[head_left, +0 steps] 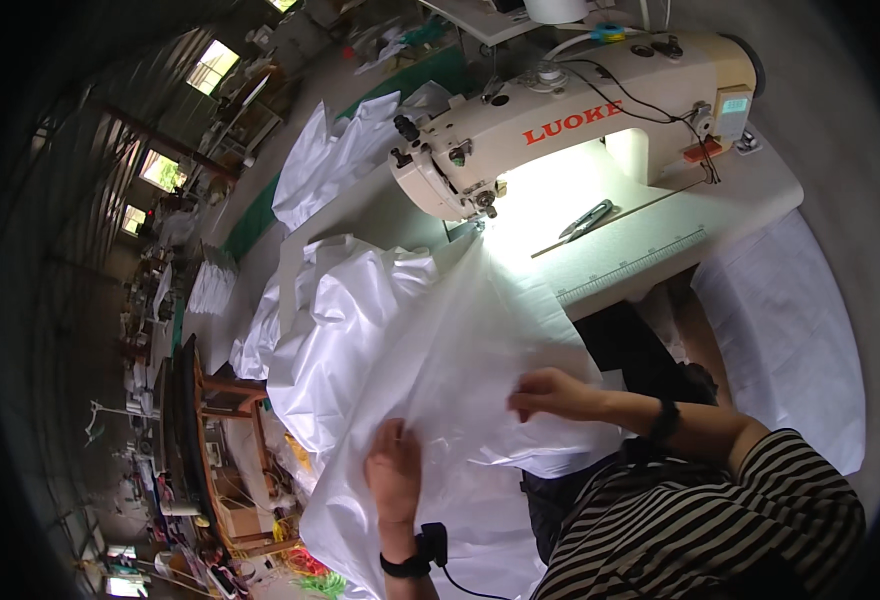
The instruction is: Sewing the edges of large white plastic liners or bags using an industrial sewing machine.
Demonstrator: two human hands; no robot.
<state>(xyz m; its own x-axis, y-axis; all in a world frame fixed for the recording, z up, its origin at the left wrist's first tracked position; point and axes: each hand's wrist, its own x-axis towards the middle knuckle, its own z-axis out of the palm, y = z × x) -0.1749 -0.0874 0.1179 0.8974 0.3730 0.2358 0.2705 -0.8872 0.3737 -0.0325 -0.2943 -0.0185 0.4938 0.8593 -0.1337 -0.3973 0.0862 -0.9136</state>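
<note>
From my end, the white sheet [430, 370] lies below the sewing machine [500, 140] and to its left, narrowing upward until it runs in under the machine's left end. I see a thin, glossy material, hazily translucent near the machine's light, fairly smooth in front and heavily crumpled farther left.

Over its lower part I have the left hand [393, 468], fingers curled down toward the material; nearer the machine, the right hand [552, 393] has its fingers bent in toward the thumb. I cannot tell whether either set grasps the sheet (the pale cloth blurs there).

Large red lettering [572, 122] runs along the sewing machine's arm, and a small display [735, 104] glows at its right end. Below the arm, the worktop [610, 285] carries a printed scale [632, 264] and thread snips [587, 220]. Well left of the machine and lower, I make out a brown box [245, 520], its contents too small to tell.
</note>
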